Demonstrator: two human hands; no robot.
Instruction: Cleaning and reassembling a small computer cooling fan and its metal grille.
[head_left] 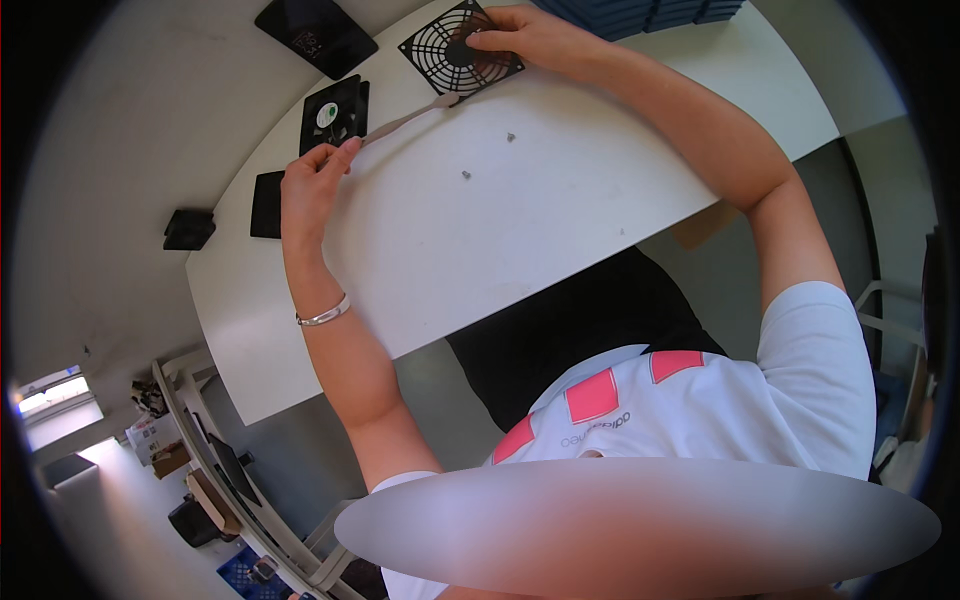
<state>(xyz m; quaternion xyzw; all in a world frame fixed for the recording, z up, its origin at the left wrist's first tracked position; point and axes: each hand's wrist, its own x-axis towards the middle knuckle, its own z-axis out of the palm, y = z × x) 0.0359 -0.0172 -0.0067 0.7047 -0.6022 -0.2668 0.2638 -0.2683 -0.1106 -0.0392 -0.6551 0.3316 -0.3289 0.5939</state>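
My left hand [312, 180] pinches one end of a thin grey cable [405, 120] that runs across the white table [560, 200] toward a black round-grilled fan guard [440, 55]. My right hand [520, 38] rests on that fan guard, fingers pressing its centre and near edge. A black square cooling fan [335, 112] with a pale centre label lies just beyond my left hand. Two small screws [510, 137] [466, 175] lie loose on the table between my arms. A silver bracelet [325, 314] circles my left wrist.
A dark flat pouch [315, 35] lies at the table's far left corner, a small black square pad [267, 204] near the left edge. A black block [188, 229] sits on the floor. Blue stacked trays [640, 14] stand behind my right hand. Shelving and boxes [200, 460] are lower left.
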